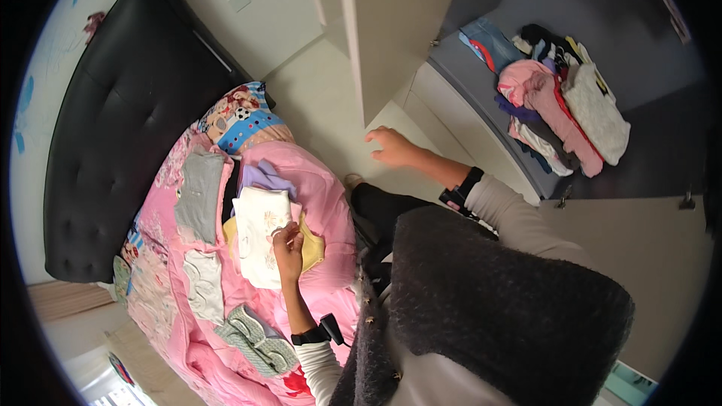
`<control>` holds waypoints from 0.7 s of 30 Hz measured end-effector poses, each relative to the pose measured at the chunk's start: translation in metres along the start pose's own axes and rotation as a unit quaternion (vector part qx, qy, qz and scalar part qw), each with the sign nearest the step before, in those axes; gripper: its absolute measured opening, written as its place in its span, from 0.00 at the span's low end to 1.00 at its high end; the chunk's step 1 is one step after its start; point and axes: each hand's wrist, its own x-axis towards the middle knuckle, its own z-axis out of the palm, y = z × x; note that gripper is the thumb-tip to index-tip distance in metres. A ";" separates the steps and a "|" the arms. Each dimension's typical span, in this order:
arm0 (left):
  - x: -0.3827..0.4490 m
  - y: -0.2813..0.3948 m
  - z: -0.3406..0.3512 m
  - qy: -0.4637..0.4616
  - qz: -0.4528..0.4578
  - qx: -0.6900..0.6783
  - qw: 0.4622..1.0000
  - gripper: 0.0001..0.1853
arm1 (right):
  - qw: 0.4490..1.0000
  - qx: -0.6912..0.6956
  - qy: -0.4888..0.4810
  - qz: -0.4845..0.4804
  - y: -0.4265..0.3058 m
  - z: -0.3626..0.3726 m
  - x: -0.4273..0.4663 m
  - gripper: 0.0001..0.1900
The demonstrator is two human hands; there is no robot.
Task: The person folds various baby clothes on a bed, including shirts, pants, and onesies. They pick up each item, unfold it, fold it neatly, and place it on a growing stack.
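Observation:
My left hand (289,248) is over the bed, its curled fingers on a folded white shirt (256,262) with printed motifs. Whether the fingers grip the cloth is unclear. The shirt lies on top of a yellow garment (313,251), and a purple garment (268,176) sits against its upper edge. My right hand (392,148) hangs in the air above the floor, fingers apart and holding nothing. A folded grey garment (200,197) lies beside the shirt. Closer to the bed's lower side are a white bra (204,287) and a green patterned bra (256,341).
Clothes including a pink garment (544,104) and a fluffy white garment (598,115) are heaped in an open wardrobe (626,90). Its door (397,22) stands out beyond my right hand. A black tufted headboard (113,118), a printed pillow (248,124) and a pink quilt (330,192) are to the left.

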 end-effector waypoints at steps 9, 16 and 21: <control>0.010 0.017 0.047 -0.133 -0.020 0.066 0.989 0.19 | 0.984 -0.010 0.096 0.150 0.102 -0.082 -0.082 0.22; 0.074 0.068 0.116 -0.223 -0.001 0.090 0.971 0.19 | 0.968 0.024 0.160 0.192 0.174 -0.156 -0.122 0.23; 0.144 0.132 0.217 -0.304 0.023 0.090 0.948 0.19 | 0.939 0.022 0.295 0.175 0.189 -0.260 -0.167 0.16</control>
